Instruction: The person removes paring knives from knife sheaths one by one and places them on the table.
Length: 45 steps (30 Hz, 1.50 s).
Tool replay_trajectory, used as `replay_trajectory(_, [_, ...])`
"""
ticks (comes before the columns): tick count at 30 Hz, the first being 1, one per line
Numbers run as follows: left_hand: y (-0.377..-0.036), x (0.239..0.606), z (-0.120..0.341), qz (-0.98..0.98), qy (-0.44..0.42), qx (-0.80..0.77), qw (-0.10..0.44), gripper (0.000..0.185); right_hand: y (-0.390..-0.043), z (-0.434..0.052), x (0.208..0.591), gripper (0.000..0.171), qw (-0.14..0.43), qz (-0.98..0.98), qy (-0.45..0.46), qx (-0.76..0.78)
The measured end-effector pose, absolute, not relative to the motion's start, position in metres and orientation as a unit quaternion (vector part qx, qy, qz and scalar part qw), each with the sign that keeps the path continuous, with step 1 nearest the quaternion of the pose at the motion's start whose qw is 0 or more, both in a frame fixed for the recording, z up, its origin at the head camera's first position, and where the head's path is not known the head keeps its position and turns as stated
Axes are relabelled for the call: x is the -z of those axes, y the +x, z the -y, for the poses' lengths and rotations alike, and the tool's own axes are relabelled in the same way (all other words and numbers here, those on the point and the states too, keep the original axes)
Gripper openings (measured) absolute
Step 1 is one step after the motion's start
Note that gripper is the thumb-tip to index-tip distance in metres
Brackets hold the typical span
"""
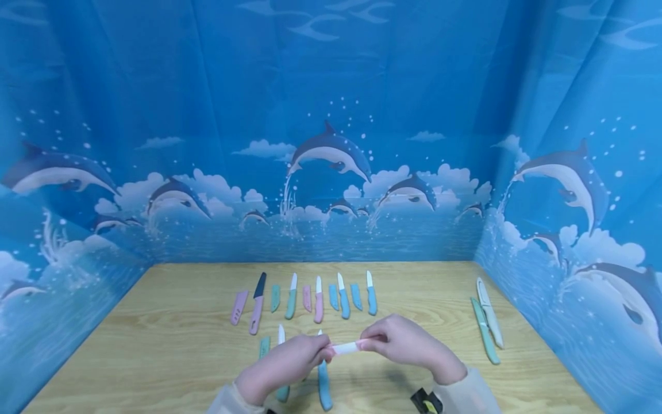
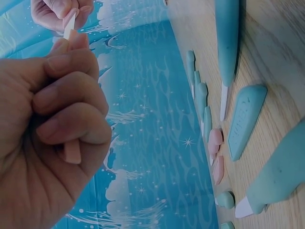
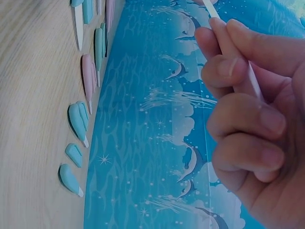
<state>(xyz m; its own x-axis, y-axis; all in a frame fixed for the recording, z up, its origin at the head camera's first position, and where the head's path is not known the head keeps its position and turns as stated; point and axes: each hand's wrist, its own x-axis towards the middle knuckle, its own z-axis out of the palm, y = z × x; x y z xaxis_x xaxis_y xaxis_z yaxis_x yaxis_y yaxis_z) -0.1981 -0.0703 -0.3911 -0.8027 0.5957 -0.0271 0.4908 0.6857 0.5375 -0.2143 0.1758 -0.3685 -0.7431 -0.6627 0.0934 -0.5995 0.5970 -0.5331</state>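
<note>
Both hands — left hand [image 1: 287,362], right hand [image 1: 405,345] — pinch a small pink knife [image 1: 345,348] above the wooden table's [image 1: 155,345] near edge; dolphin-print blue curtain [image 1: 331,86] walls the table's other edges.

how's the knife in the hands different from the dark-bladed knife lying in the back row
The knife in the hands has a white blade; the dark-bladed knife has a navy one. The first is held above the table between the left hand and right hand, lying crosswise; the second rests on the wood, pointing away. Both handles look pink.
</note>
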Motion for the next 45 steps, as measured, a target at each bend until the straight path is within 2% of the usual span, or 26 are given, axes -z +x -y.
replay_trajectory(14, [-0.200, 0.391, 0.072, -0.914, 0.308, -0.250, 0.087, 0.026, -0.217, -0.177, 0.370, 0.025, 0.061, -0.890, -0.355, 0.280])
replay_trajectory(28, [-0.200, 0.387, 0.076, -0.910, 0.301, -0.267, 0.095, 0.025, -0.216, -0.179, 0.368, 0.023, 0.057, -0.890, -0.351, 0.284])
replay_trajectory(32, [-0.202, 0.387, 0.084, -0.911, 0.300, -0.270, 0.088, 0.024, -0.217, -0.186, 0.363, 0.027, 0.063, -0.897, -0.327, 0.289])
replay_trajectory(38, [-0.207, 0.382, 0.098, -0.910, 0.284, -0.292, 0.079, 0.026, -0.221, -0.207, 0.356, 0.028, 0.025, -0.921, -0.267, 0.284])
replay_trajectory(45, [-0.204, 0.387, 0.084, -0.905, 0.245, -0.341, 0.063, 0.031, -0.220, -0.199, 0.359, 0.030, 0.001, -0.933, -0.191, 0.305])
